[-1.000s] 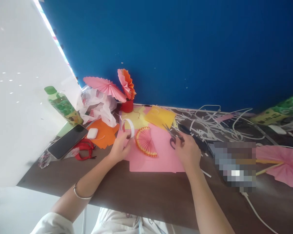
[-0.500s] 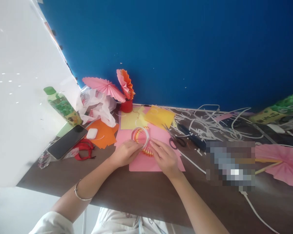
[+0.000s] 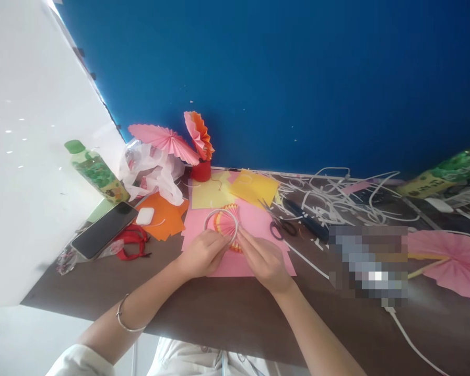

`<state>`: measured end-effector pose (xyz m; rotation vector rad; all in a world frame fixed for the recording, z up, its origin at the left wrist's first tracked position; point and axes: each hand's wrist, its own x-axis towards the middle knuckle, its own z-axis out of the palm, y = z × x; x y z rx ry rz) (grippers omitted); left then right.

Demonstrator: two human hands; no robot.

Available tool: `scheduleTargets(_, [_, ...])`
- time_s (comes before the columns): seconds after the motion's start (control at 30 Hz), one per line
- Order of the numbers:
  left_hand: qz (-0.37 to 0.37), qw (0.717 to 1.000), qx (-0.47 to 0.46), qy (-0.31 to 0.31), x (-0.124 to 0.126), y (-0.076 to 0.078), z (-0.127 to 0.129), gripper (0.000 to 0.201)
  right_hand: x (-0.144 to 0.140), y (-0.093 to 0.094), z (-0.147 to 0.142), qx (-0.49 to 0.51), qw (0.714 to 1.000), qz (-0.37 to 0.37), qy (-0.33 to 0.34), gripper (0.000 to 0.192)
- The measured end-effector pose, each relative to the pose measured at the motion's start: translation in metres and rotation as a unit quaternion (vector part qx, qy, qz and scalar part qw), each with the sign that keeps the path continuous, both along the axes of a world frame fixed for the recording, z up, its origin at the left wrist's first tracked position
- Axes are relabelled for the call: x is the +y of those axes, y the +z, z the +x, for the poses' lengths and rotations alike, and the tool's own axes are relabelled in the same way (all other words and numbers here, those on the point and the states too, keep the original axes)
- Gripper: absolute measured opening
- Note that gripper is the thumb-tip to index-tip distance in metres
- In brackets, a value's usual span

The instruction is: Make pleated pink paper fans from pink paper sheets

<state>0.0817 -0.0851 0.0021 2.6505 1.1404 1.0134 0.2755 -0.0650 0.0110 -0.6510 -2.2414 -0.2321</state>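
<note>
Both hands met at the frame's centre: the left hand [image 3: 203, 253] pinched a white tape roll [image 3: 221, 223] while the right hand [image 3: 264, 259] fingered its edge. The roll stood over a pleated paper fan [image 3: 227, 225] on a pink sheet [image 3: 258, 222]; scissors [image 3: 277, 222] lay just right.

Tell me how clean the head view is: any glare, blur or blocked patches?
Head view: the white wall at left is blown out, a pixelated block masks part of the brown table, wide-angle bending tilts the edges, and both hands, left and right, look soft.
</note>
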Motion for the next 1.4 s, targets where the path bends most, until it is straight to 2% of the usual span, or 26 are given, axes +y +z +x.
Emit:
scheduleTargets(0.23, [0.011, 1.0, 0.0, 0.015, -0.003, -0.003, 0.003, 0.024, -0.002, 0.005, -0.002, -0.078, 0.995, 0.061, -0.029, 0.029])
scheduleTargets(0.4, [0.013, 1.0, -0.008, 0.017, -0.005, 0.0, 0.004, 0.02, -0.003, 0.007, -0.005, -0.064, 0.995, 0.069, -0.019, 0.027])
scheduleTargets(0.57, [0.002, 1.0, -0.008, 0.017, -0.006, -0.001, 0.006, 0.021, -0.003, 0.005, -0.007, -0.067, 0.991, 0.11, -0.033, 0.025])
scheduleTargets(0.73, [0.004, 1.0, -0.013, 0.021, -0.005, -0.003, 0.006, 0.022, -0.003, 0.003, -0.008, -0.019, 0.996, 0.078, -0.036, 0.023])
scheduleTargets(0.87, [0.031, 0.999, 0.013, 0.042, -0.002, -0.002, 0.005, 0.022, 0.0, -0.001, -0.011, 0.083, 0.995, 0.022, -0.045, 0.026])
scheduleTargets(0.97, [0.062, 0.995, 0.037, 0.065, 0.001, 0.0, 0.002, 0.025, 0.002, -0.001, -0.012, 0.158, 0.987, 0.009, -0.034, 0.031])
scheduleTargets(1.03, [0.066, 0.993, 0.046, 0.086, 0.004, 0.001, 0.0, 0.026, 0.001, 0.001, -0.012, 0.174, 0.984, 0.008, -0.028, 0.035])
scheduleTargets(1.2, [0.026, 0.988, 0.035, 0.148, 0.008, 0.002, -0.003, 0.022, -0.002, 0.006, -0.011, 0.163, 0.986, 0.011, -0.018, 0.035])
scheduleTargets(1.3, [-0.029, 0.987, -0.012, 0.158, 0.008, 0.005, -0.005, 0.013, -0.002, 0.004, -0.011, 0.153, 0.988, 0.021, -0.007, 0.034])
scheduleTargets(1.4, [-0.123, 0.974, -0.122, 0.145, 0.008, 0.007, -0.007, 0.034, -0.001, 0.002, -0.01, 0.148, 0.989, 0.019, 0.001, 0.034])
